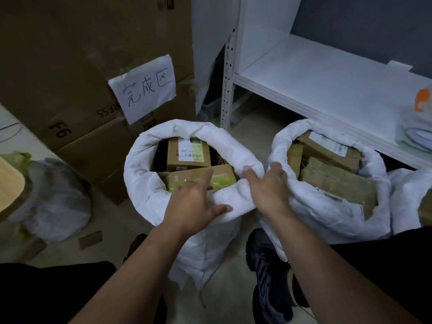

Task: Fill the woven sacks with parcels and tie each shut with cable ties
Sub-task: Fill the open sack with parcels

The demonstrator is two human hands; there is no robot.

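Two white woven sacks stand open on the floor, their rims rolled down. The left sack (140,174) holds a labelled brown box (187,153) and a parcel with yellow-green wrap (222,181). The right sack (327,213) is filled with brown parcels (336,181). My left hand (191,202) rests on the near rim of the left sack with fingers spread and the index finger reaching toward the parcels. My right hand (268,185) curls over the rolled rim where the two sacks meet, gripping the left sack's right edge. No cable tie is in sight.
Stacked cardboard boxes with a taped paper sign (142,87) stand behind the left sack. A white metal shelf (315,73) runs over the right sack. A clear plastic bag (58,202) lies at the left, more white sacking (406,195) at the far right. My shoe (268,277) is between the sacks.
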